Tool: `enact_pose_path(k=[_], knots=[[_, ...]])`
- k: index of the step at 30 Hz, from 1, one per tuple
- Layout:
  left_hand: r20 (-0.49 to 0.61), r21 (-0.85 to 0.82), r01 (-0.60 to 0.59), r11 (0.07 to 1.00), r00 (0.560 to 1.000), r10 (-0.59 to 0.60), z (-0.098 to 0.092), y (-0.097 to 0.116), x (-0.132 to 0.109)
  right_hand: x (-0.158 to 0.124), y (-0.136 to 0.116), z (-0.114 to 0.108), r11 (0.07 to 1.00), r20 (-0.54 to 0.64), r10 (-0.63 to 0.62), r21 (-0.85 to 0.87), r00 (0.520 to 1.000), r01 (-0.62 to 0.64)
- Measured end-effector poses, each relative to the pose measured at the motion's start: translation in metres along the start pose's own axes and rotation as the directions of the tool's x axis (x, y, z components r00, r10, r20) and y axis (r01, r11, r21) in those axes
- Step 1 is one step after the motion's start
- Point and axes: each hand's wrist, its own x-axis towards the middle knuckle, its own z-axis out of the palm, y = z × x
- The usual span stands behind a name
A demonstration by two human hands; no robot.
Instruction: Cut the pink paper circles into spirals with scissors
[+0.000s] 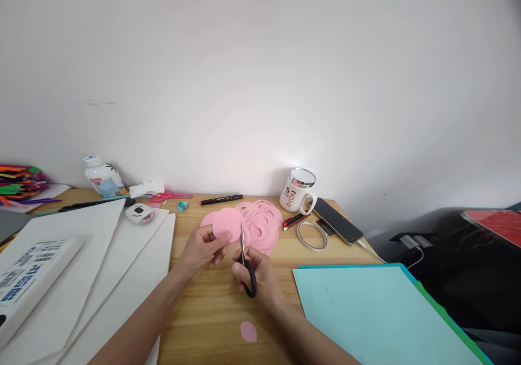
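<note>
My left hand point(207, 248) pinches a round pink paper disc point(228, 224) by its lower edge. In my right hand point(258, 278) is a pair of scissors point(248, 278) with black handles, its blades pointing up at the disc's right edge. Behind both hands lies a pile of pink paper rings and cut pieces point(264, 226). More pink paper shows at the left behind the held disc. A small pink leaf-shaped piece point(248, 332) rests on the wooden table point(211, 311), below my right hand.
White sheets point(142, 278) and a white box point(36, 278) lie left. Light blue sheets point(366, 305) lie right. Along the back are a bottle point(106, 178), pink scissors point(171, 196), a black marker point(222, 199), a mug point(296, 192), a tape roll point(311, 236) and a phone point(336, 220).
</note>
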Motion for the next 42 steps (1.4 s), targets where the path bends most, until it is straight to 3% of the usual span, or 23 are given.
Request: enact_pose_path(k=[25,42], knots=[[0.047,0.131,-0.046,0.99,0.998,0.04,-0.004,-0.008,0.0,0.001,-0.005,-0.003,0.998,0.003,-0.028,-0.058,1.0,0.029],[0.026,0.025,-0.045,0.999,0.999,0.045,-0.004,-0.003,0.002,0.001,-0.001,-0.004,0.999,-0.012,-0.018,-0.05,1.0,0.017]])
